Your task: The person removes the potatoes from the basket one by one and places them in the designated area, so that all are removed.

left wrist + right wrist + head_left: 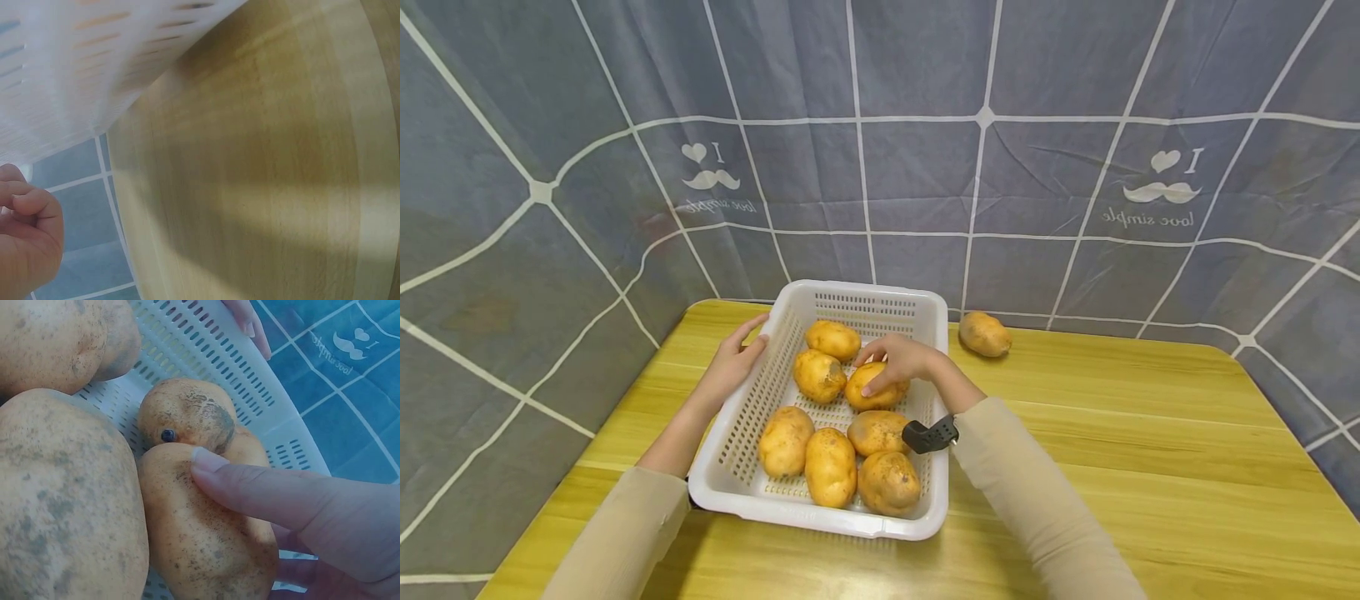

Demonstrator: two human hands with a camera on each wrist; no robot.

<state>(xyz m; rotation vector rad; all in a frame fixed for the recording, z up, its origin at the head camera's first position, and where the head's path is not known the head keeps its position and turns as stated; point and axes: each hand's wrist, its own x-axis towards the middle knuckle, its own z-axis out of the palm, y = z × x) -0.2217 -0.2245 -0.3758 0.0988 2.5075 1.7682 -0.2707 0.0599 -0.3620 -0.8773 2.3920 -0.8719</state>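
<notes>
A white plastic basket (868,527) with slotted walls holds several yellow-brown potatoes. My right hand (901,358) reaches inside and grips a potato (872,390), which lies beside a potato with a dark, rough patch (822,379). In the right wrist view, the thumb (250,490) presses on top of the gripped potato (200,531), and the other fingers are partly hidden behind it. At the basket's left side, my left hand (733,362) holds the rim; in the left wrist view its fingers (31,203) are curled close by the basket wall (62,100).
Outside the basket, one potato (985,335) lies on the wooden table (1112,417) near its back edge. A grey curtain (917,175) with white lines hangs behind and at the sides. A black strap device (931,435) sits on the right wrist, over the potatoes.
</notes>
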